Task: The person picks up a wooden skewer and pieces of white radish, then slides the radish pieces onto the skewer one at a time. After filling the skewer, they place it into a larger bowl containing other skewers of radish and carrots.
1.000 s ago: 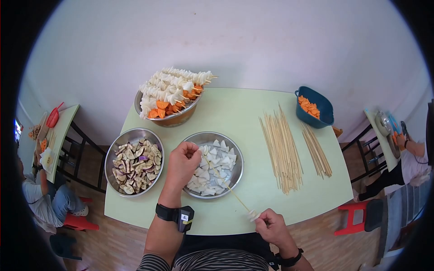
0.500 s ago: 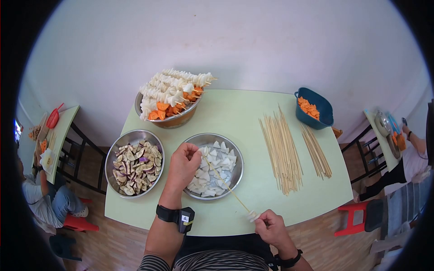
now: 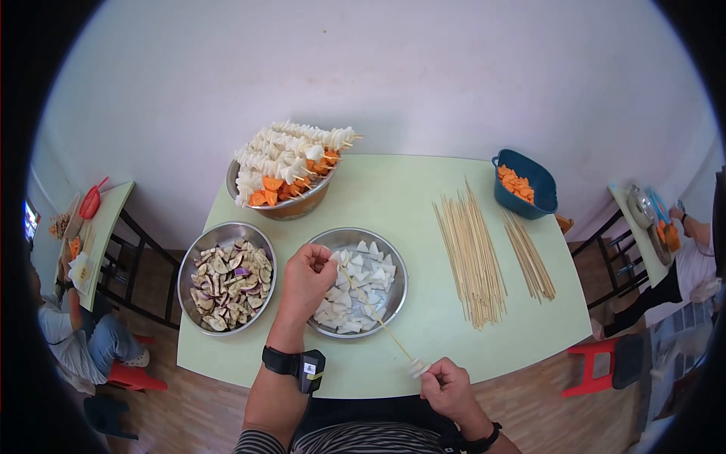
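A thin wooden skewer slants between my hands, over the near rim of a steel bowl of white vegetable pieces. My left hand is closed in a pinch around the skewer's far end, above the bowl's left side. At the near end, a few white slices are threaded close together. My right hand is closed beside them, gripping that end of the skewer by the table's front edge; its fingertips touch the slices. To the left stands a steel bowl of cut eggplant.
Bundles of bare skewers lie on the right of the green table. Behind them sits a teal basket with carrot slices. A bowl at the back left is piled with loaded skewers. People work at both side tables.
My right hand and the threaded slices have shifted slightly left and toward me. My left hand keeps its pinch on the skewer. The whole view has tilted slightly.
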Tool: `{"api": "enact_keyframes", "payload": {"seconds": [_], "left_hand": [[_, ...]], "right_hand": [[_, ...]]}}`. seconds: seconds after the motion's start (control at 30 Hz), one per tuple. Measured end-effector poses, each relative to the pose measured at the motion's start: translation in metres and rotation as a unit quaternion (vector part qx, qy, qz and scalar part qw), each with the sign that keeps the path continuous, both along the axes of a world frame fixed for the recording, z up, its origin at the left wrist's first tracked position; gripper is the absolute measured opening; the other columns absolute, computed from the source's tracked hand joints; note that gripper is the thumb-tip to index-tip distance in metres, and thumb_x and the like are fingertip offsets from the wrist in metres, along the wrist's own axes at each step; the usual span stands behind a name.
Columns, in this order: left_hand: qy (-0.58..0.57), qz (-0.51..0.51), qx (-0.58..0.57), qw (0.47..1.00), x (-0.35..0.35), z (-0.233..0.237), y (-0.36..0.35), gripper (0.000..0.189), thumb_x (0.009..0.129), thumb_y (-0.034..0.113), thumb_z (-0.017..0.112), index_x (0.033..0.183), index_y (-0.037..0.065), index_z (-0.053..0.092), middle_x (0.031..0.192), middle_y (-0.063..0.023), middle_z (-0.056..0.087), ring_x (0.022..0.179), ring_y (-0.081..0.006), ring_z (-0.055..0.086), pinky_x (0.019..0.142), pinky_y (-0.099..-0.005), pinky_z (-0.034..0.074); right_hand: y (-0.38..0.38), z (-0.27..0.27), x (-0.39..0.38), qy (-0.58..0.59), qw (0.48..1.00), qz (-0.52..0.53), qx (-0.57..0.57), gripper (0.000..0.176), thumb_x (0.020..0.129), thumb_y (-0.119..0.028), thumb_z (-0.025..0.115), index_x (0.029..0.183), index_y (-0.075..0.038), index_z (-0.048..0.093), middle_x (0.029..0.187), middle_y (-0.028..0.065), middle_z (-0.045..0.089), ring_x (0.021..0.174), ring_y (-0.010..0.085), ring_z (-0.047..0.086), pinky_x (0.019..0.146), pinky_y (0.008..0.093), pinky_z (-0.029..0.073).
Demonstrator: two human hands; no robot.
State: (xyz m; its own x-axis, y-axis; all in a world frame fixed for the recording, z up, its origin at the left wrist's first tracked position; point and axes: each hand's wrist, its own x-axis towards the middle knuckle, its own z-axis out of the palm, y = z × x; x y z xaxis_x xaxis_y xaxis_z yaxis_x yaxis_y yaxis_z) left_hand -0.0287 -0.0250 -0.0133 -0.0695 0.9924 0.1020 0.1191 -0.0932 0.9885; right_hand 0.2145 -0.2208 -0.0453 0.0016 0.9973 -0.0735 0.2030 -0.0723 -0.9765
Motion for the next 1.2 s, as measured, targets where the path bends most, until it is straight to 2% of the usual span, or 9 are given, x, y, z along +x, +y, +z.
{"api": "enact_keyframes", "payload": {"seconds": [0.37,0.43,0.47,0.53,0.67,0.73,0.83,1.2], "left_hand": [[0.023,0.007,0.027,0.999,-0.001,0.001,-0.001,0.007,0.083,0.002,0.064,0.088,-0.002,0.061,0.072,0.0022,0.058,0.060,-0.0026,0.050,0.053,-0.0187,0.041],[0.015,0.008,0.027,0.999,-0.001,0.003,-0.001,0.007,0.083,0.002,0.064,0.088,-0.002,0.061,0.072,0.0023,0.058,0.060,-0.0024,0.049,0.053,-0.0187,0.041],[0.020,0.012,0.030,0.999,-0.001,0.002,-0.001,0.007,0.083,0.002,0.064,0.088,-0.002,0.061,0.072,0.0023,0.058,0.060,-0.0025,0.050,0.053,-0.0188,0.041],[0.025,0.015,0.032,0.999,-0.002,0.002,-0.002,0.007,0.083,0.002,0.063,0.089,-0.001,0.061,0.073,0.0023,0.059,0.060,-0.0026,0.050,0.053,-0.0189,0.041],[0.017,-0.007,0.027,0.999,0.002,0.002,-0.004,0.006,0.083,0.002,0.063,0.088,-0.001,0.060,0.073,0.0026,0.058,0.060,-0.0027,0.050,0.053,-0.0190,0.041],[0.016,-0.021,0.023,0.999,0.006,0.003,-0.005,0.006,0.083,0.002,0.063,0.087,0.000,0.060,0.073,0.0026,0.058,0.060,-0.0026,0.050,0.053,-0.0190,0.041],[-0.016,-0.024,0.016,0.999,0.006,0.005,-0.006,0.006,0.085,0.001,0.064,0.087,0.001,0.059,0.072,0.0038,0.057,0.063,-0.0013,0.049,0.056,-0.0173,0.039],[0.084,-0.100,0.021,0.991,0.024,-0.002,-0.016,0.009,0.080,0.007,0.068,0.087,0.002,0.064,0.067,0.0025,0.059,0.057,-0.0029,0.048,0.052,-0.0206,0.040]], "right_hand": [[0.005,0.007,-0.013,0.003,1.000,-0.001,0.012,0.011,0.090,-0.004,0.060,0.083,0.001,0.052,0.063,0.0037,0.060,0.056,0.0081,0.060,0.050,0.0237,0.049],[0.006,0.016,-0.020,-0.089,0.992,-0.015,0.089,0.012,0.085,-0.006,0.065,0.081,-0.001,0.055,0.056,0.0044,0.057,0.049,0.0102,0.058,0.046,0.0267,0.046],[0.007,0.019,-0.022,-0.090,0.992,-0.015,0.089,0.012,0.085,-0.006,0.065,0.081,-0.001,0.055,0.056,0.0044,0.057,0.049,0.0102,0.058,0.046,0.0267,0.046],[0.006,0.024,-0.026,-0.226,0.957,-0.006,0.181,0.014,0.084,-0.008,0.066,0.080,-0.002,0.054,0.056,0.0074,0.058,0.048,0.0149,0.061,0.046,0.0294,0.047],[0.009,0.028,-0.030,-0.222,0.959,0.000,0.176,0.014,0.086,-0.007,0.064,0.082,0.000,0.053,0.058,0.0081,0.059,0.048,0.0135,0.060,0.046,0.0281,0.047],[0.013,0.022,-0.032,-0.054,0.997,-0.017,0.050,0.013,0.088,-0.006,0.062,0.084,0.001,0.052,0.059,0.0083,0.060,0.049,0.0116,0.059,0.046,0.0270,0.047],[0.019,0.017,-0.036,0.003,0.999,-0.017,0.036,0.013,0.090,-0.006,0.060,0.085,0.002,0.051,0.059,0.0074,0.060,0.050,0.0094,0.058,0.046,0.0258,0.046],[0.064,0.027,-0.054,0.089,0.996,-0.017,-0.008,0.014,0.095,-0.009,0.052,0.086,0.001,0.049,0.063,0.0046,0.058,0.054,0.0082,0.057,0.050,0.0236,0.049]]}}
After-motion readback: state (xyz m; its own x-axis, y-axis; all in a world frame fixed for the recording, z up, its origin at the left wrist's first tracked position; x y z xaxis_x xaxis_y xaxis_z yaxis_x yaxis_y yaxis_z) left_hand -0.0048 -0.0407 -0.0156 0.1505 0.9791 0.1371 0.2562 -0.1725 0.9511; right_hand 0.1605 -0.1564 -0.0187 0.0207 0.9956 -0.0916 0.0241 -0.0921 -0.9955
